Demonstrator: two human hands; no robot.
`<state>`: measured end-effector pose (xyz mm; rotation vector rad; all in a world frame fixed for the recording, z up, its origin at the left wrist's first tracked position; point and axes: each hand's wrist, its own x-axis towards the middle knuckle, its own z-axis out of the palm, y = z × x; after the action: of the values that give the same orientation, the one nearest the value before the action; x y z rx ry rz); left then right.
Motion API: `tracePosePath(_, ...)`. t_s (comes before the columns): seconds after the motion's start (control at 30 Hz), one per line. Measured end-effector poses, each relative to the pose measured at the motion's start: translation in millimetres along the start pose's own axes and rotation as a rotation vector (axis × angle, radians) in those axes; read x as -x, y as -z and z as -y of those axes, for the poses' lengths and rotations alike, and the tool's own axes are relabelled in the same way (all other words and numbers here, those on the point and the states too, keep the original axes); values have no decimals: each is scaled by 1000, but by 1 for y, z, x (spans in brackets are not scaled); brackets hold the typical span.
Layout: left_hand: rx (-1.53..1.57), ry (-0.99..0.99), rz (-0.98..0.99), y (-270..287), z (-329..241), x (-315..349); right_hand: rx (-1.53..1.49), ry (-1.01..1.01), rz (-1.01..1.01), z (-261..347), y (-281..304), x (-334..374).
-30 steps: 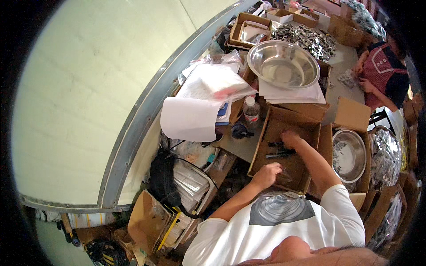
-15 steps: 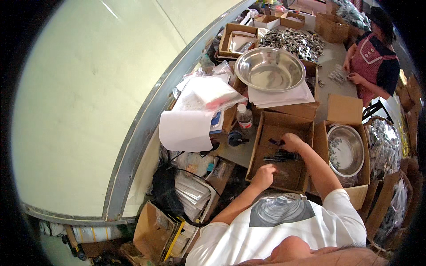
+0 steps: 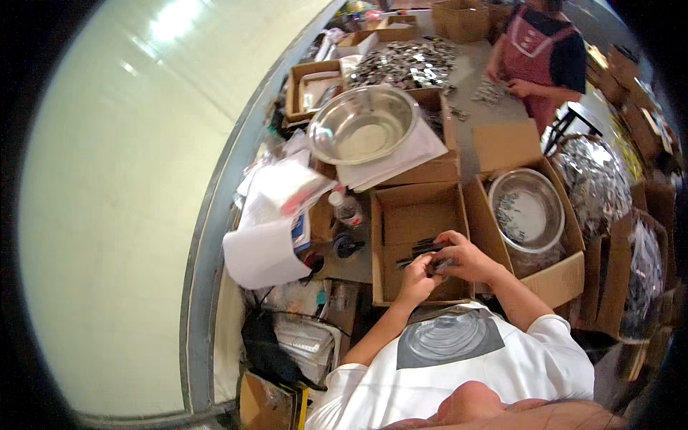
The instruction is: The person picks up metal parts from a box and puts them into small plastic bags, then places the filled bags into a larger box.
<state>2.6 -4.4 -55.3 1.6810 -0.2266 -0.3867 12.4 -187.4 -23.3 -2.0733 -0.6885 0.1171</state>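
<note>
Over the near part of an open cardboard box (image 3: 418, 195), my two hands have come together. My left hand (image 3: 418, 281) is closed, its fingertips against a small dark object (image 3: 436, 266) whose kind I cannot make out. From the other side my right hand (image 3: 466, 259) curls its fingers around the same object, partly hiding it. Several slim black pieces (image 3: 410, 259) lie on the box floor just beyond my fingers. Right of this box, a steel bowl (image 3: 552, 208) with small greenish pieces along its left side sits in a second cardboard box (image 3: 487, 218).
A large steel basin (image 3: 322, 136) stands on papers beyond the box. A bottle (image 3: 349, 211), a dark tape-like roll (image 3: 346, 246) and papers (image 3: 261, 247) lie to the left. Far off, a heap of metal pieces (image 3: 405, 64) covers the table, and a person in a red apron (image 3: 530, 54) handles small pieces.
My right hand has moved toward my left, bringing a small dark object between them. My left hand has left the box's near side. The view has swung to the right.
</note>
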Motion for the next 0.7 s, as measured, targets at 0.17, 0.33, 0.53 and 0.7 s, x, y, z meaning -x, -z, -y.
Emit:
tracePosePath(0.17, -103, -119, -8, -10, 10, 0, -177, -97, -148, -11, 37, 21)
tracePosePath(0.33, -25, 17, 58, -22, 9, 3, 589, -847, -192, -147, 90, 77)
tracePosePath(0.53, -70, -12, -5, -26, 26, 13, 689, -906, -44, -183, 71, 70)
tracePosePath(0.7, -101, -22, -54, -24, 21, 16, 753, -771, -48, -195, 73, 51)
